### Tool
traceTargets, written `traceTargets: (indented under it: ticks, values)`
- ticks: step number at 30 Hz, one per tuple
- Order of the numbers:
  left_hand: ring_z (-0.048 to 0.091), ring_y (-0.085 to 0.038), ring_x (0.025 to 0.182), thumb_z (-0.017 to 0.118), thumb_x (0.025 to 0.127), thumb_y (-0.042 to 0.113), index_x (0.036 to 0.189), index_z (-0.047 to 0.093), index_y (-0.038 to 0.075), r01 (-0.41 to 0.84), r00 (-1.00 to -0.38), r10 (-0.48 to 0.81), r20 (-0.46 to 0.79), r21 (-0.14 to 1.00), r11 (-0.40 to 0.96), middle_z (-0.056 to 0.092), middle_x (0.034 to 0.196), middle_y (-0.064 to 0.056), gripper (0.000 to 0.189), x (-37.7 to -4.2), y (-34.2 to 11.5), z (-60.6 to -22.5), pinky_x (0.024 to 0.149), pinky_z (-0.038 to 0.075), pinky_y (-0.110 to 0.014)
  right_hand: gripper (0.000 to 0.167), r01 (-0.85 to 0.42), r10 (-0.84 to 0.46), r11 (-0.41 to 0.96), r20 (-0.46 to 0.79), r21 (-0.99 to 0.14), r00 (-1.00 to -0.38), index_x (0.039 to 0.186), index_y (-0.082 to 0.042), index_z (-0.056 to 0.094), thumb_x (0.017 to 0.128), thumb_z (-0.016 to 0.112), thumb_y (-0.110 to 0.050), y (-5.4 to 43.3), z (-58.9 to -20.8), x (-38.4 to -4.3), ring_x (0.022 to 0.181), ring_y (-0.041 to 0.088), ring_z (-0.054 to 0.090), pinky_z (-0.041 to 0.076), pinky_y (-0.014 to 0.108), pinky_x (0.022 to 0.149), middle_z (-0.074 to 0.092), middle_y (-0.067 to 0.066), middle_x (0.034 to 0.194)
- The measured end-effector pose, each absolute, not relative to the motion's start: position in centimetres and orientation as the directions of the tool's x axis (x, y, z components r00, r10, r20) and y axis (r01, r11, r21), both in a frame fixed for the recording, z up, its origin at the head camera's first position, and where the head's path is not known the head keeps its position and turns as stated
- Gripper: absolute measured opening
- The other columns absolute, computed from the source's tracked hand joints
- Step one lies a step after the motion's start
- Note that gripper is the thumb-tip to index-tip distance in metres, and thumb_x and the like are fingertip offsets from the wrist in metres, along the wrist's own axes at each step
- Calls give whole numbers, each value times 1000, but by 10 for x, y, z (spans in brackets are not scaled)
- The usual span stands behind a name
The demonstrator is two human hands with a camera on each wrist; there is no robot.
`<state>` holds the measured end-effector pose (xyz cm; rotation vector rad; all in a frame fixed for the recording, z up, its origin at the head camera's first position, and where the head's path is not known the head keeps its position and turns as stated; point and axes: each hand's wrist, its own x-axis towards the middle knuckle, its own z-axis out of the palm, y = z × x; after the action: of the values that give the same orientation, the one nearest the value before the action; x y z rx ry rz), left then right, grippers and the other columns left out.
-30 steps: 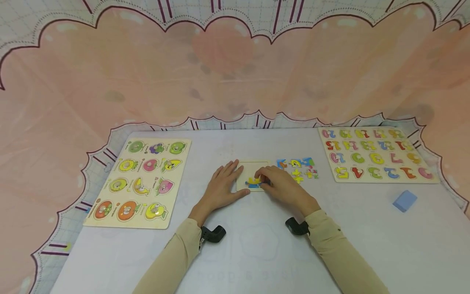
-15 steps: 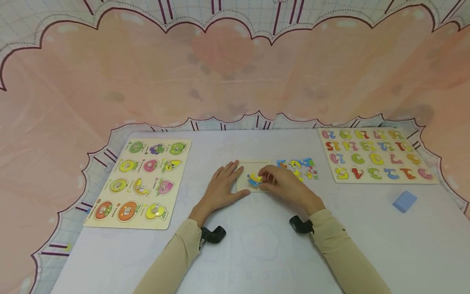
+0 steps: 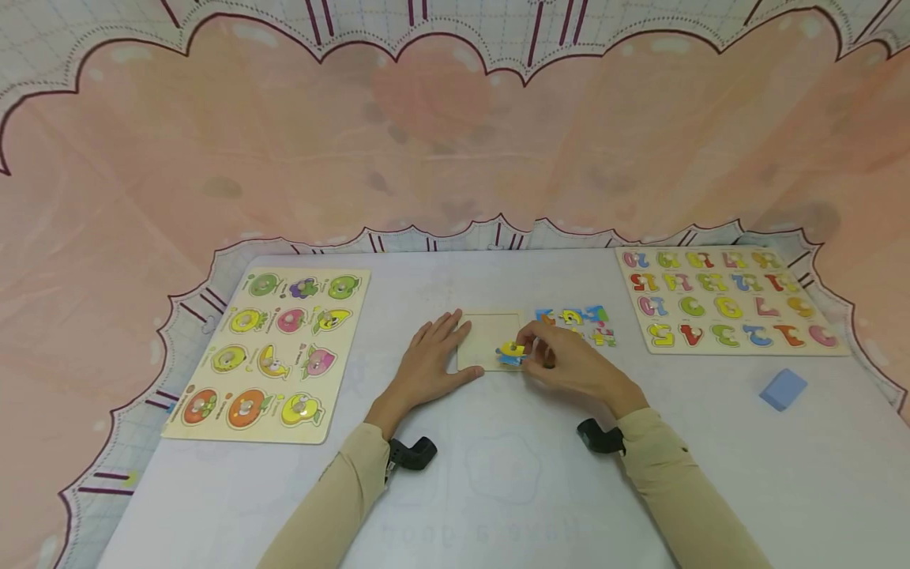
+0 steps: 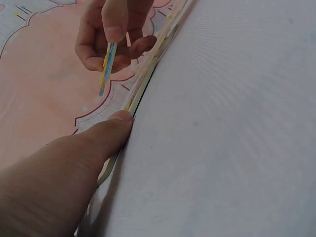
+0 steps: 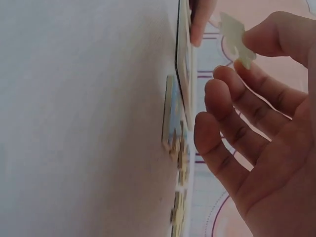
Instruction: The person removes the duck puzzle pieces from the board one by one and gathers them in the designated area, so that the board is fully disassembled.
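A small pale wooden puzzle tray [image 3: 486, 332] lies flat in the middle of the table. My left hand [image 3: 430, 354] rests along its left side, fingers spread, and in the left wrist view the thumb [image 4: 116, 129] presses on its edge. Over the tray's lower right part, my right hand [image 3: 579, 365] pinches a yellow and blue puzzle piece [image 3: 509, 353] between thumb and fingertips. That piece's plain back [image 5: 232, 35] shows in the right wrist view, raised above the tray. Several loose colourful puzzle pieces [image 3: 604, 337] lie right of the tray, partly hidden by the right hand.
A fruit puzzle board [image 3: 287, 316] stands on the left of the white table [image 3: 441, 506]. At the back right lies a number puzzle board [image 3: 746, 304], with a blue block [image 3: 784, 390] in front of it. A patterned peach cloth [image 3: 455, 158] hangs behind.
My right hand has moved to the right with the pinched puzzle piece, from the tray's lower middle to its lower right, turning the piece on the way. The left hand has stayed still.
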<state>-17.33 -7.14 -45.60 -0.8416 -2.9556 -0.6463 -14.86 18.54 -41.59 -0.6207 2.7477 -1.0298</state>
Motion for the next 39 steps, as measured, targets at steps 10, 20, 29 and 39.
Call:
traceTargets:
  ticks: [10, 20, 29, 39]
  values:
    - [19, -23, 147, 57, 84, 59, 147, 35, 14, 507, -855, 508, 106, 379, 774, 24, 157, -7, 80, -174, -71, -456, 119, 17, -47, 23, -307, -408, 667, 12, -679, -913, 104, -16, 56, 83, 65, -16, 208, -420, -147, 78, 13, 53, 47, 21, 65, 57, -4, 86]
    - [18, -23, 147, 57, 84, 60, 147, 35, 15, 497, -860, 501, 98, 382, 779, 24, 157, -6, 80, -175, -72, -456, 119, 15, -46, 25, -290, -389, 700, -7, -652, -921, 106, -14, 59, 82, 66, -14, 232, -420, -140, 81, 14, 52, 46, 21, 68, 60, -3, 92]
    - [17, -22, 147, 57, 84, 60, 147, 35, 14, 494, -861, 499, 97, 393, 776, 24, 157, -6, 81, -174, -73, -458, 120, 14, -45, 24, -280, -390, 705, -25, -652, -921, 105, -15, 59, 82, 65, -11, 249, -421, -136, 81, 14, 52, 46, 20, 68, 59, -3, 92]
    - [18, -23, 147, 58, 84, 60, 147, 35, 14, 495, -860, 500, 100, 399, 772, 24, 157, -6, 81, -173, -72, -455, 120, 14, -46, 24, -271, -388, 714, -43, -646, -920, 106, -12, 62, 83, 65, -9, 267, -423, -133, 80, 14, 51, 45, 19, 66, 58, -3, 89]
